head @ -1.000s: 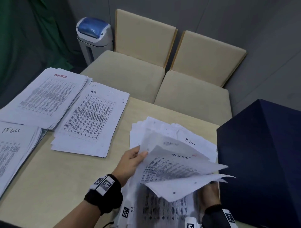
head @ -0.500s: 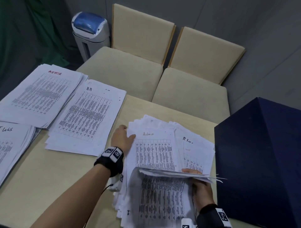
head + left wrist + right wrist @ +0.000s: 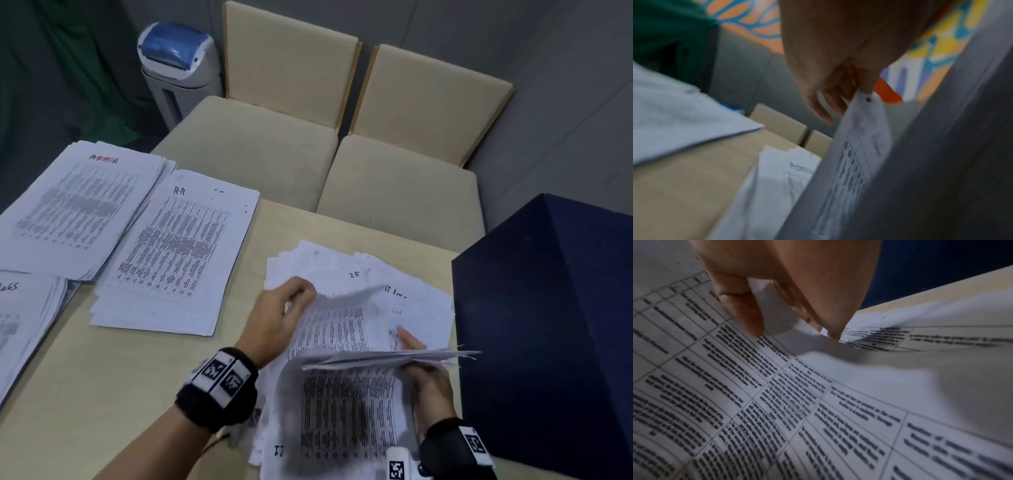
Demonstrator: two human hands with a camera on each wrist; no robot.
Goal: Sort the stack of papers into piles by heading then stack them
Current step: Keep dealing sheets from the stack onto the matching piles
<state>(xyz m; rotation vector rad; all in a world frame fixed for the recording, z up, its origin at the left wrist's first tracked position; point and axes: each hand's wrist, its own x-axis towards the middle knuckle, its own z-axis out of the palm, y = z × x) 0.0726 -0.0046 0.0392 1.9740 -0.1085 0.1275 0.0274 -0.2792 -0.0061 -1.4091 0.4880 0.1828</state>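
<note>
The unsorted stack of papers (image 3: 346,263) lies on the table at the front right. My left hand (image 3: 303,291) pinches the top left corner of its uppermost printed sheet (image 3: 337,325) and curls it upward; the left wrist view shows the left hand (image 3: 863,91) pinching that sheet (image 3: 859,146) by a corner. My right hand (image 3: 426,377) grips a bundle of turned-back sheets (image 3: 383,358) at the stack's near side; the right hand (image 3: 793,327) has thumb and fingers curled round paper. Sorted piles lie to the left: ADMIN (image 3: 82,205), HR (image 3: 178,250) and IT logs (image 3: 24,329).
A dark blue box (image 3: 548,325) stands right against the stack's right side. Two beige chairs (image 3: 260,154) are pushed up to the table's far edge, with a grey and blue bin (image 3: 178,65) behind. Bare tabletop (image 3: 113,383) shows at the front left.
My left hand, which had been resting at the flat Admin sheet's upper left, now pinches that corner and lifts it. The right hand keeps holding the turned-back bundle.
</note>
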